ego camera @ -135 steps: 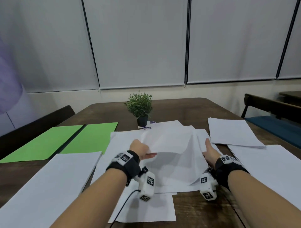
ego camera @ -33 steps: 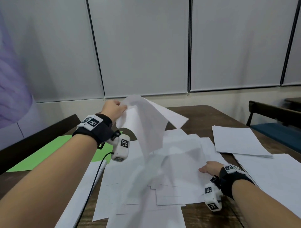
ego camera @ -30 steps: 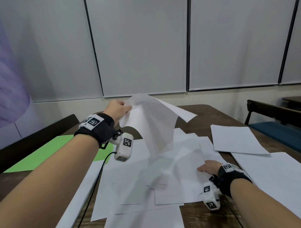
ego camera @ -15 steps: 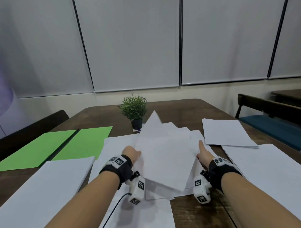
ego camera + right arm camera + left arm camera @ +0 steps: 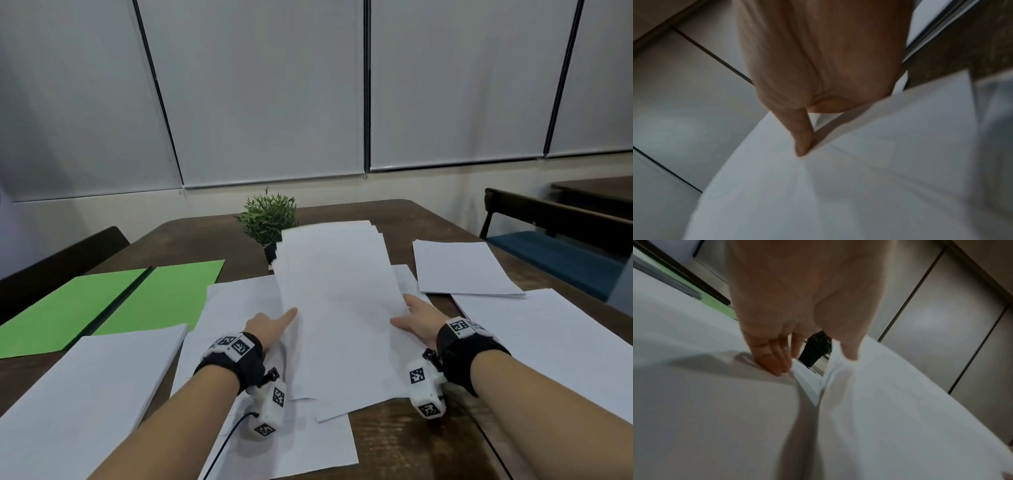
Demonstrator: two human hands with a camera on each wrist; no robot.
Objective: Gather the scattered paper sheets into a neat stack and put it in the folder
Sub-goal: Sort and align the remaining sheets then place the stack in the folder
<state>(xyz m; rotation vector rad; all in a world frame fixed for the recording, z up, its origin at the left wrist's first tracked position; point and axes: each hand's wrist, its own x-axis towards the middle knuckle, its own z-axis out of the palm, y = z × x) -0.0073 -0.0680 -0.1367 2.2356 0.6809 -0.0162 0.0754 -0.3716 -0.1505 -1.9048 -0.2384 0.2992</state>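
Observation:
A stack of white paper sheets point(image 5: 339, 308) is in the middle of the table, its far end raised in front of the plant pot. My left hand point(image 5: 274, 325) holds its left edge, thumb on top of the stack point(image 5: 890, 402) and fingers point(image 5: 774, 365) on the sheet beside it. At the right edge my right hand point(image 5: 411, 317) pinches the stack, with its thumb point(image 5: 803, 142) on top and its fingers hidden beneath. The open green folder point(image 5: 137, 301) lies flat at the far left. More loose sheets lie under and around the stack point(image 5: 236, 308).
A small potted plant point(image 5: 269, 219) stands just behind the stack. Other white sheets lie at the front left point(image 5: 85, 394), far right point(image 5: 462, 270), near right point(image 5: 548, 346) and front centre point(image 5: 308, 442). A chair with a blue seat point(image 5: 548, 253) is beyond the table's right edge.
My left hand came down from high on the left with its sheets. The fanned sheets between my hands have been drawn into one narrower stack, and its far end has risen.

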